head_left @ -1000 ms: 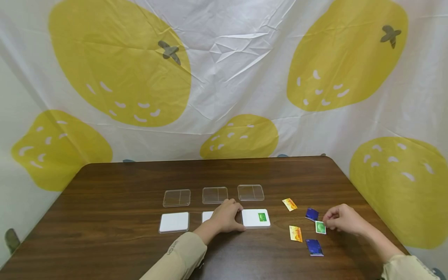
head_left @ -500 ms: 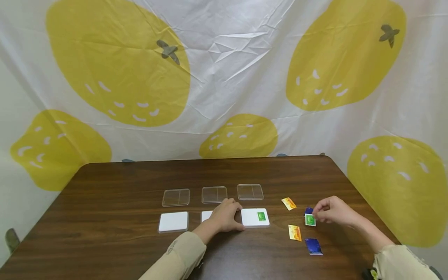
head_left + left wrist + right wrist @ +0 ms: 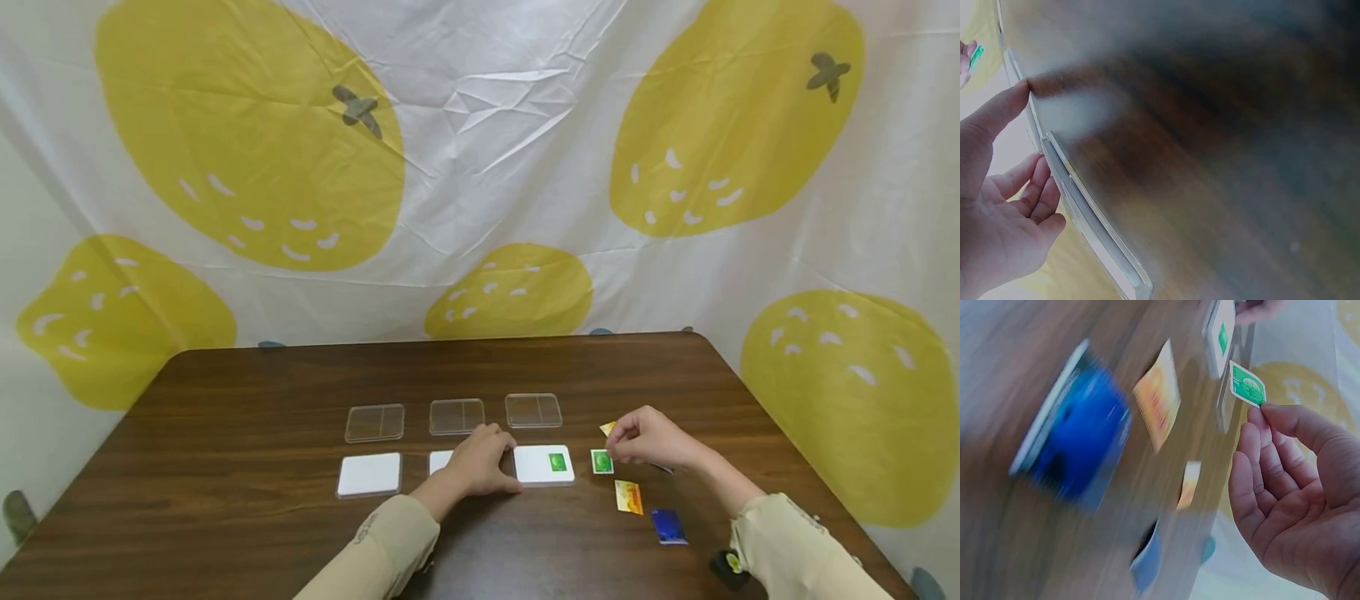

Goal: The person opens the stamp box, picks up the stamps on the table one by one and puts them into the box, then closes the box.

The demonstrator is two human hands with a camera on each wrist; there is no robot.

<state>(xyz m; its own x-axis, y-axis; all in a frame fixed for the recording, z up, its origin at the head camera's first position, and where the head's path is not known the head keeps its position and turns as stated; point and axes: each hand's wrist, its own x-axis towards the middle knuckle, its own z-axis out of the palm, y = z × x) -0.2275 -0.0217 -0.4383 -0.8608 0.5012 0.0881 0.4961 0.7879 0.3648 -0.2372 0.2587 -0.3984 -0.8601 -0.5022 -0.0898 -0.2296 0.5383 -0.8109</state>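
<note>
My right hand [image 3: 654, 437] pinches a green postage stamp [image 3: 602, 462] with a perforated white border between thumb and forefinger. In the right wrist view the stamp [image 3: 1248, 385] projects past the fingertips. It is held just right of a clear plastic case with white card [image 3: 534, 472], which bears another green stamp [image 3: 557, 462]. My left hand [image 3: 480, 463] holds that case at its left side, forefinger near the far corner and thumb at the near corner. The left hand partly covers the middle white-filled case [image 3: 439, 461]; another white-filled case [image 3: 369, 474] lies farther left.
Three clear lids [image 3: 457, 417] lie in a row behind the cases. On the right are an orange stamp [image 3: 628, 497], a blue stamp [image 3: 669, 526], and another orange stamp [image 3: 607, 428] partly behind the hand. A second blue stamp [image 3: 1146, 559] shows in the right wrist view.
My right hand has carried the green stamp leftward, from beside the blue stamp to near the right-hand case. My left hand has stayed at that case.
</note>
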